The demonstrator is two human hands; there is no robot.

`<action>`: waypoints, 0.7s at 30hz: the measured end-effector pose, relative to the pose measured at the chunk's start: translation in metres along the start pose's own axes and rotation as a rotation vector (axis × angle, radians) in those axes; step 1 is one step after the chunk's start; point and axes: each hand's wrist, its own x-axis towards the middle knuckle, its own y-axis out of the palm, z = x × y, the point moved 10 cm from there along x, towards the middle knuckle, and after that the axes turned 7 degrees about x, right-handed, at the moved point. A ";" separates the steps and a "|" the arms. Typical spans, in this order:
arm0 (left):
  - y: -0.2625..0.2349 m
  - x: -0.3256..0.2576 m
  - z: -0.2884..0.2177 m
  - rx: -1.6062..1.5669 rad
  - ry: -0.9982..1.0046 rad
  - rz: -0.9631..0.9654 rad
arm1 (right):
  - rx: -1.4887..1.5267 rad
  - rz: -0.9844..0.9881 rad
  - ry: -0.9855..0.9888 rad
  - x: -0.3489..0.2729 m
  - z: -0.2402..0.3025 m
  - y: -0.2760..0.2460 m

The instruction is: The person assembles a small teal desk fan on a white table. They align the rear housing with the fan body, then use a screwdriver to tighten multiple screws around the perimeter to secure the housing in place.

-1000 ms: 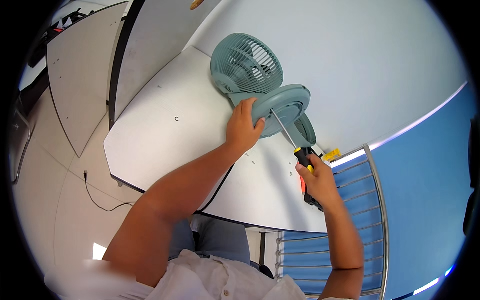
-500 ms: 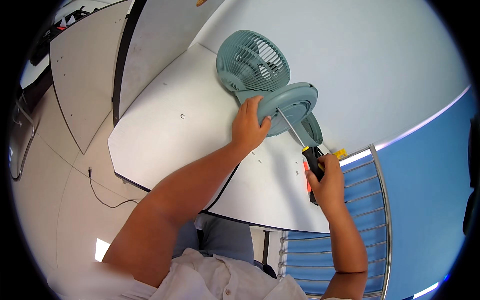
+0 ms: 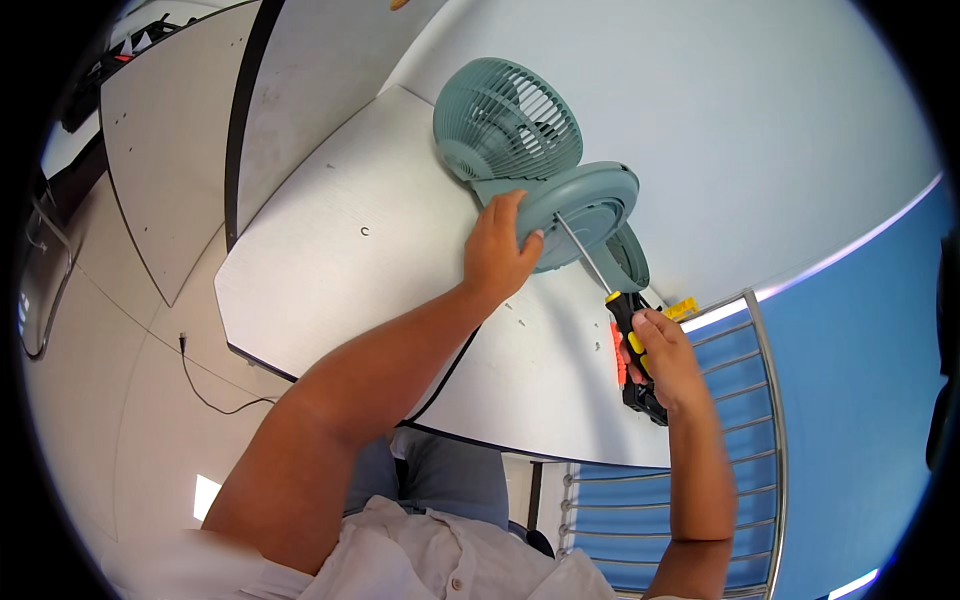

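A grey-green fan lies on the table, its slatted cage (image 3: pixel 495 125) away from me and the underside of its round base (image 3: pixel 597 190) tilted toward me. My left hand (image 3: pixel 497 248) is closed on the left edge of the base, thumb on the underside and fingers over the rim. In my right hand (image 3: pixel 668 362) is a black and yellow screwdriver (image 3: pixel 619 305), its shaft slanting up to the left. The tip meets the underside of the base near my left thumb; whether it sits in a screw is too small to tell. A grey-green ring-shaped part (image 3: pixel 629 262) shows behind the base.
Several small screws (image 3: pixel 514 315) lie on the white table (image 3: pixel 310 290), with a small dark C-shaped piece (image 3: pixel 365 231) farther left. An orange-red object (image 3: pixel 617 350) and a black object (image 3: pixel 645 402) sit beside my right hand. A metal rail (image 3: pixel 765 400) runs along the right.
My right hand has turned and shifted slightly right on the screwdriver handle, showing more of its yellow part. The left hand and the fan are almost where they were.
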 end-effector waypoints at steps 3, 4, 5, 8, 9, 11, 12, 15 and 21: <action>-0.001 0.001 -0.002 0.015 0.034 -0.016 | 0.315 0.155 0.133 -0.001 -0.012 0.015; -0.001 0.001 -0.002 0.025 0.042 -0.019 | 0.192 0.091 0.060 0.000 -0.007 0.012; -0.002 0.000 -0.001 0.035 0.049 -0.022 | 0.069 0.028 -0.013 -0.002 -0.003 0.010; -0.001 0.001 -0.002 0.003 0.069 -0.021 | -0.455 -0.205 -0.378 -0.010 0.022 -0.005; 0.001 -0.001 -0.001 -0.002 0.053 -0.003 | -0.606 -0.285 -0.520 -0.020 0.035 -0.002; 0.002 0.000 0.002 -0.004 0.024 0.022 | -0.906 -0.460 -0.653 -0.039 0.057 0.013; 0.002 0.001 0.002 -0.005 0.024 0.019 | -1.001 -0.510 -0.652 -0.041 0.059 0.019; 0.000 0.002 0.004 -0.013 0.012 0.009 | -1.202 -0.613 -0.653 -0.043 0.063 0.027; 0.004 0.001 0.003 -0.015 -0.001 0.023 | -0.948 -0.385 -0.513 -0.026 0.042 0.018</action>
